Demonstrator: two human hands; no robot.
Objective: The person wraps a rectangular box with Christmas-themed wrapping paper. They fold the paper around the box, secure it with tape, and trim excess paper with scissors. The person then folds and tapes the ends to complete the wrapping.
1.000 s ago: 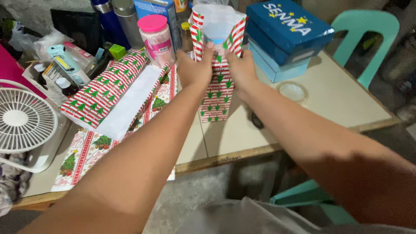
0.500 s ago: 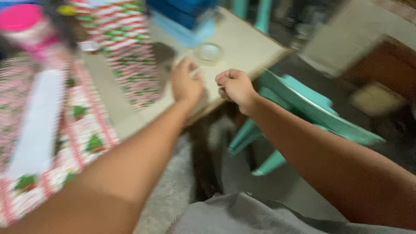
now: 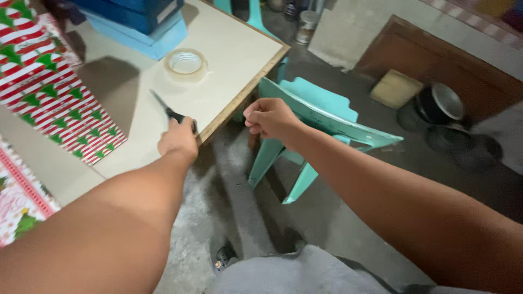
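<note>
Left hand [image 3: 177, 142] now hiding scissors [image 3: 170, 113] handles

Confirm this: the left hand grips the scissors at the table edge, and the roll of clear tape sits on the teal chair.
Wrong about the tape. The head view shows the roll of clear tape on the table, not the teal chair. The left hand does grip the scissors at the edge.

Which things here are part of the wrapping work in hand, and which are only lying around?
In use: scissors under the left hand; tape roll; striped tree-print wrapping paper.

Lying about: blue boxes; teal chair; pots on the floor.
</note>
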